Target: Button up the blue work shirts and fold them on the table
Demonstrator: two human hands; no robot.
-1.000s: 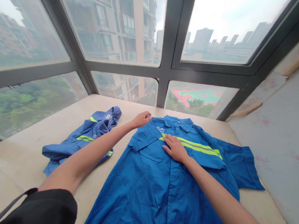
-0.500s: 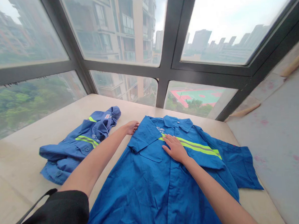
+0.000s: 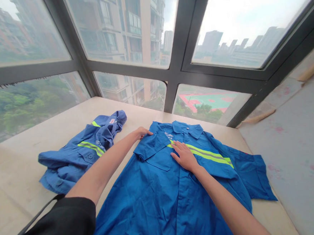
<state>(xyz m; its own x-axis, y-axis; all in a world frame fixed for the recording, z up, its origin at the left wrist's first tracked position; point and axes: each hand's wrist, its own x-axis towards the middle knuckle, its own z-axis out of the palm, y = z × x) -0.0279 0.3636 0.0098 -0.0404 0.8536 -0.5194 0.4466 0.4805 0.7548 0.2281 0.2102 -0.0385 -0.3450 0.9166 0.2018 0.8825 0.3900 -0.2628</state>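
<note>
Currently, blue work shirt (image 3: 162, 199) spread flat at lower centre on bench (image 3: 20, 166), right hand (image 3: 185, 156) flat on its chest, fingers apart, left hand (image 3: 142, 133) at folded-in shoulder, grip cannot tell, crumpled second shirt (image 3: 81, 151) left of centre.

A high-rise flat's bay window ledge (image 3: 65, 116) (stone-topped), with tower blocks (image 3: 129, 26) beyond the glass.

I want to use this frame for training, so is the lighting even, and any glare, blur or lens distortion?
Head view: soft, even daylight through the windows, sky at upper right nearly blown out; head view again, blue shirt and right hand sharp, shadows faint, no motion blur; window frames bend toward the edges, wide-angle distortion.
</note>
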